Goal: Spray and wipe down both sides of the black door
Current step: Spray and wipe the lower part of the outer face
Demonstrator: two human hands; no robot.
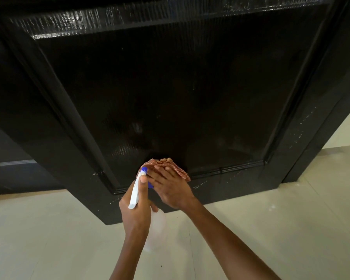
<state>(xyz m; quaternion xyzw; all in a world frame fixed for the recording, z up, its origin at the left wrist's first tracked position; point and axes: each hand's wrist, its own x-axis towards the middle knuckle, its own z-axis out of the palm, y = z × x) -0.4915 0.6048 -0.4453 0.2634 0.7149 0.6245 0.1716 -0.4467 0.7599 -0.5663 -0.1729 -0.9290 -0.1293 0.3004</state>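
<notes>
My right grip [170, 188] presses the cloth [170, 164] flat-fingered on the black door [170, 87] ahead; beside it my left grip [137, 207] clamps the spray bottle [135, 190]. Lower panel underway; far side seemingly remains.

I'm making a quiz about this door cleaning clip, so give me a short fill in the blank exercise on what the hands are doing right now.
1. The left hand grips a spray ____.
2. The right hand presses a reddish ____ against the black door.
3. The cloth sits near the ____ edge of the door's recessed panel.
4. The spray bottle's nozzle tip is ____ in colour.

Missing words: bottle; cloth; bottom; blue
</notes>
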